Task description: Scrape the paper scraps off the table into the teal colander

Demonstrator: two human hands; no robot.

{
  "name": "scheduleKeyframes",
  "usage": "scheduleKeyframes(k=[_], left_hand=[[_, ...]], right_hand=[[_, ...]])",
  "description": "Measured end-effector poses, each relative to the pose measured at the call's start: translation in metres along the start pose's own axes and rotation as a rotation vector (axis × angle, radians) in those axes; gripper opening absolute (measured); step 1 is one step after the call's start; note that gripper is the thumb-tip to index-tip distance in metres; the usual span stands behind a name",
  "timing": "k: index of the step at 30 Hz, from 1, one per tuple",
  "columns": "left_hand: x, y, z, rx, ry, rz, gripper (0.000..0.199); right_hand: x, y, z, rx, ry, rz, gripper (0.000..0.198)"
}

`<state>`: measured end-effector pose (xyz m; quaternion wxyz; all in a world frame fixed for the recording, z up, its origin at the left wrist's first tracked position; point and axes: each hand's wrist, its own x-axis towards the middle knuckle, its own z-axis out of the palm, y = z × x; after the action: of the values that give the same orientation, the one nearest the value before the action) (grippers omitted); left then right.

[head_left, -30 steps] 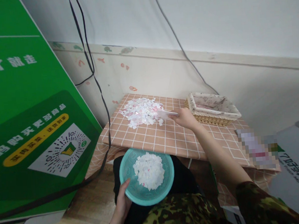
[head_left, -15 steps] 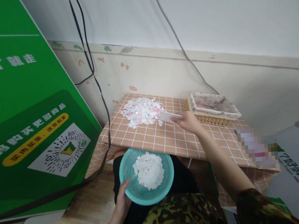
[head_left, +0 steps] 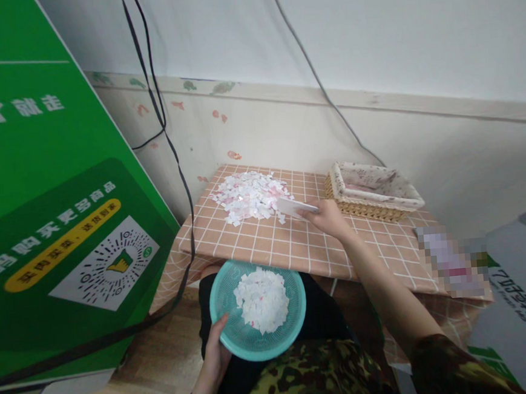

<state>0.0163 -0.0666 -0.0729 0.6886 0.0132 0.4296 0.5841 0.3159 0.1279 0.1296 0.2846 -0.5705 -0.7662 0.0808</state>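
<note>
Since the earlier frames the right hand (head_left: 326, 216) has drawn slightly back toward the near edge, and the flat white rectangular card (head_left: 295, 207) it carries now sits at the right fringe of the heap of small white and pink paper scraps (head_left: 249, 197). Fingers are pinched on the card's right end; the card lies nearly level, its left end touching the outermost scraps.

That heap is loose, irregular and flaky, spread over the far left part of the bench (head_left: 294, 243), which is covered in a peach cloth with a white grid pattern.

Below the bench's near edge, the left hand (head_left: 214, 358) grips the rim of a round teal plastic strainer bowl (head_left: 258, 308), thumb over the edge, fingers underneath. Its surface is finely ribbed, and it holds a mound of similar white scraps (head_left: 262, 299). The bowl has not shifted.

At the bench's far right stands a rectangular woven wicker basket with a pale fabric liner (head_left: 374, 191), just beyond the right hand. 1 large green printed board (head_left: 39, 196) leans at left.
</note>
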Motion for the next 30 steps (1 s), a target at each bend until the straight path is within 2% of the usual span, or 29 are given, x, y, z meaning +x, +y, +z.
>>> scheduleKeyframes(k=[7, 15, 20, 30], left_hand=[[-0.0026, 0.0015, 0.0036, -0.030, -0.047, -0.011, 0.031], [-0.0018, 0.0015, 0.0027, -0.006, -0.006, 0.007, 0.038], [-0.0039, 0.0029, 0.0046, -0.012, -0.030, 0.001, 0.033], [-0.0029, 0.0012, 0.0028, -0.017, -0.014, -0.015, 0.033]], right_hand=[[-0.0050, 0.0012, -0.0014, 0.091, 0.039, 0.021, 0.036], [-0.0017, -0.0024, -0.0020, -0.040, 0.004, -0.028, 0.032], [-0.0010, -0.0028, -0.0045, -0.067, 0.008, -0.026, 0.026], [-0.0015, -0.0045, 0.0031, -0.074, -0.015, -0.005, 0.033]])
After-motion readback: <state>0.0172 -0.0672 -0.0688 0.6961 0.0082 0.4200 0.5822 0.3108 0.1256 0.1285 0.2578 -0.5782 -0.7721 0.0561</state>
